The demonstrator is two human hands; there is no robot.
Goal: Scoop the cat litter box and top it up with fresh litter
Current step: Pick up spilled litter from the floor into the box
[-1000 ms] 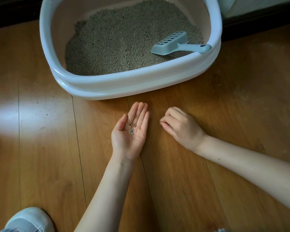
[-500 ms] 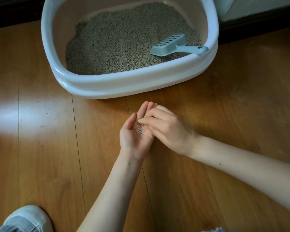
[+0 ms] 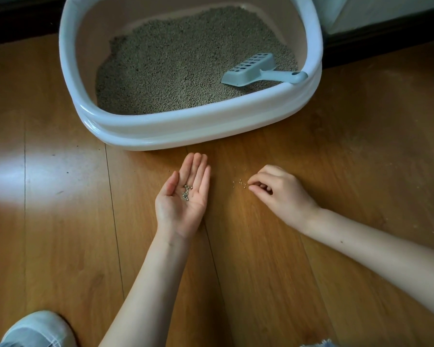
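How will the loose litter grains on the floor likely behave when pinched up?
The grains look small and round, so they probably roll on the smooth floor. They seem light: several sit on the left hand. The right hand may lift few at once.

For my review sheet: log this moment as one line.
left hand: palm up, holds litter pellets | right hand: fingers at spilled pellets on floor | scoop: in litter box

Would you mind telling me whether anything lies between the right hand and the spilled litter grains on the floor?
Nothing visible does. The right hand has its fingertips right beside the spilled grains on bare floor.
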